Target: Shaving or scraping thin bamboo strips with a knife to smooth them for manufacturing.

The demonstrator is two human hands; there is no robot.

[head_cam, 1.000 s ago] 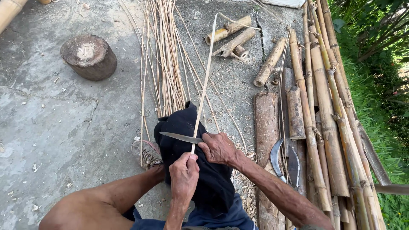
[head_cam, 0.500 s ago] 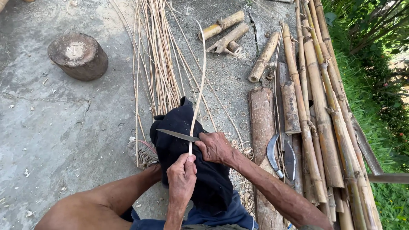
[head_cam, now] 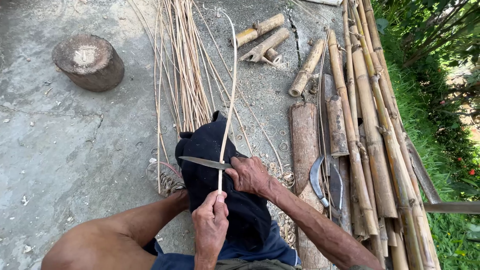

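Observation:
My left hand (head_cam: 211, 220) pinches the near end of a thin pale bamboo strip (head_cam: 231, 90) that bends up and away over the concrete. My right hand (head_cam: 248, 175) grips a knife (head_cam: 202, 162) whose blade lies across the strip, pointing left. Both hands work over a dark cloth (head_cam: 210, 150) draped on my knee.
A bundle of thin strips (head_cam: 187, 60) lies ahead. A round wood stump (head_cam: 90, 61) stands at the far left. Cut bamboo pieces (head_cam: 264, 37), long poles (head_cam: 370, 125), a log (head_cam: 304, 145) and a curved sickle (head_cam: 320, 180) lie to the right. Grass borders the right edge.
The strip has been drawn a little toward me under the blade; my hands stay in place. The camera has dipped slightly.

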